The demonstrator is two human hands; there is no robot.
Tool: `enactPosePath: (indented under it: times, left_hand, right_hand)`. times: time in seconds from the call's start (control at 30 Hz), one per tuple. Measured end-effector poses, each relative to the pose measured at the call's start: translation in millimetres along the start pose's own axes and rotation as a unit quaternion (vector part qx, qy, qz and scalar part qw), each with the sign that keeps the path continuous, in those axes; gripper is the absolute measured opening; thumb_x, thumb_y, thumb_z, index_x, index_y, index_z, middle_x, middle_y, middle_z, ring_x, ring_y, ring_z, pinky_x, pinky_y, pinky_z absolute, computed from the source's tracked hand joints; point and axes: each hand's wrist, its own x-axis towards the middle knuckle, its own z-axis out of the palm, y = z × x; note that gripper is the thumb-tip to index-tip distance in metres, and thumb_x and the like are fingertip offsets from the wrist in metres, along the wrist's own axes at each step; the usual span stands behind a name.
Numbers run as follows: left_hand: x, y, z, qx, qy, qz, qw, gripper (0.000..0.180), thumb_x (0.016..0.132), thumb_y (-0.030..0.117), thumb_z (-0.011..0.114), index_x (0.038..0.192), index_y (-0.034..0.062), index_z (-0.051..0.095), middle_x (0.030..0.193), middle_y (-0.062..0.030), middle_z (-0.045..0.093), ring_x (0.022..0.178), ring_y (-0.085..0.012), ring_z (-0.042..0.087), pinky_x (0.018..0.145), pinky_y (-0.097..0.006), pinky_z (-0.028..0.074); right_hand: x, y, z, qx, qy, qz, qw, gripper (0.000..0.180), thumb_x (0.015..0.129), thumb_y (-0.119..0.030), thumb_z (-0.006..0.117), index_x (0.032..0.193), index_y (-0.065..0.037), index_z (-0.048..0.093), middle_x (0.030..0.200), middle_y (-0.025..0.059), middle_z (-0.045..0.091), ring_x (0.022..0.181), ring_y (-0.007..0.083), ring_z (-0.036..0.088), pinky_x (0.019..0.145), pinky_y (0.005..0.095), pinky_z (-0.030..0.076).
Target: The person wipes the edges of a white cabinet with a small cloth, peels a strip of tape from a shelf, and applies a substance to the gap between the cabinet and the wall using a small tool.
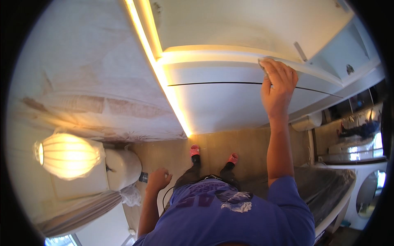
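My right hand (279,84) is raised to the front edge of a white wall cabinet (221,76). Its fingers are closed in a pinch on a small greyish thing, mostly hidden, at the pale ledge (213,53) lit from the left. A dark seam runs across the cabinet front just below. Low at my left side hangs my left hand (159,179), fingers curled inward; whether anything is in them is hidden. Near it a small dark object (143,177) shows beside a white rounded stand (125,168).
A glowing ribbed lamp (67,156) stands at left, with a gathered curtain (92,209) below it. A bright light strip (156,69) runs beside the cabinet. On the right are a plastic-covered dark surface (324,188), a mirror (349,135) and an open shelf recess (349,49).
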Motion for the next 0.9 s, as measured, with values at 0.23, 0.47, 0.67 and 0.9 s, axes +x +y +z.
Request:
enactPosePath:
  times: [0.23,0.47,0.67,0.9]
  left_hand:
    - [-8,5,-5,-0.032,0.021,-0.001,0.999,0.027,0.091,0.032,0.072,0.089,0.0042,0.074,0.100,-0.0156,0.072,0.095,-0.0394,0.068,0.084,-0.050,0.054]
    - [-22,-13,6,-0.044,0.052,-0.005,0.998,0.025,0.088,0.028,0.076,0.084,0.0034,0.073,0.095,-0.0150,0.071,0.091,-0.0397,0.068,0.081,-0.049,0.053]
    - [-26,-25,5,-0.068,0.064,-0.025,0.995,0.025,0.087,0.029,0.076,0.084,0.0043,0.074,0.094,-0.0158,0.071,0.091,-0.0398,0.069,0.080,-0.050,0.053]
    - [-7,-38,18,-0.038,0.081,0.057,0.994,0.026,0.087,0.031,0.078,0.086,0.0052,0.074,0.093,-0.0162,0.071,0.089,-0.0400,0.069,0.079,-0.050,0.054]
  right_hand:
    - [30,-121,39,0.109,-0.046,-0.063,0.991,0.032,0.080,-0.001,0.071,0.110,-0.012,0.075,0.117,-0.0009,0.072,0.107,0.0217,0.062,0.102,0.0470,0.039]
    - [53,-174,63,0.167,-0.048,-0.124,0.977,0.016,0.087,-0.007,0.069,0.103,-0.011,0.072,0.111,-0.0013,0.072,0.105,0.0197,0.063,0.096,0.0457,0.039]
    - [48,-169,60,0.149,-0.042,-0.097,0.983,0.040,0.076,0.005,0.071,0.109,-0.017,0.072,0.108,-0.0023,0.071,0.105,0.0205,0.063,0.097,0.0464,0.039]
    - [46,-162,59,0.167,-0.042,-0.086,0.981,0.014,0.086,-0.005,0.064,0.094,-0.015,0.072,0.107,-0.0027,0.070,0.105,0.0179,0.062,0.099,0.0514,0.039]
